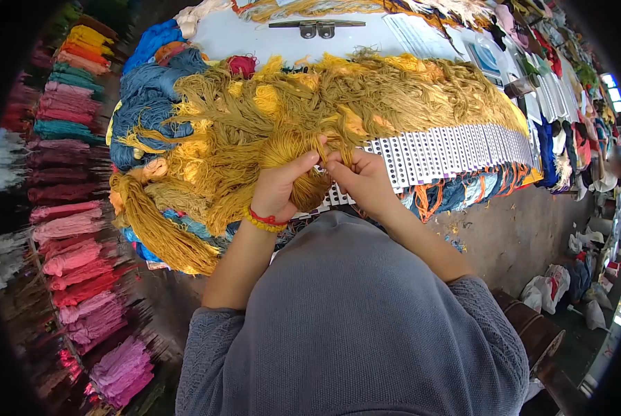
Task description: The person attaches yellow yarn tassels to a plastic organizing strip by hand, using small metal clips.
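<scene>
Golden bundle (282, 150) at 6 o'clock edge of table (234, 36): left hand (277, 188) grips it, right hand (366, 183) pinches strands (348, 151). Punched cards (456, 151) at 3 o'clock from it, blue yarn (147, 97) at 10.

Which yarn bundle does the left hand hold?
The golden bundle, bunched round in the left hand; the blue yarn and the brownish hank, farther left, lie unheld.

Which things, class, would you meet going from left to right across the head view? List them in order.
Pink yarn hanks → slate-blue yarn pile → left hand holding an olive-gold yarn bundle → right hand → white plastic bags.
</scene>
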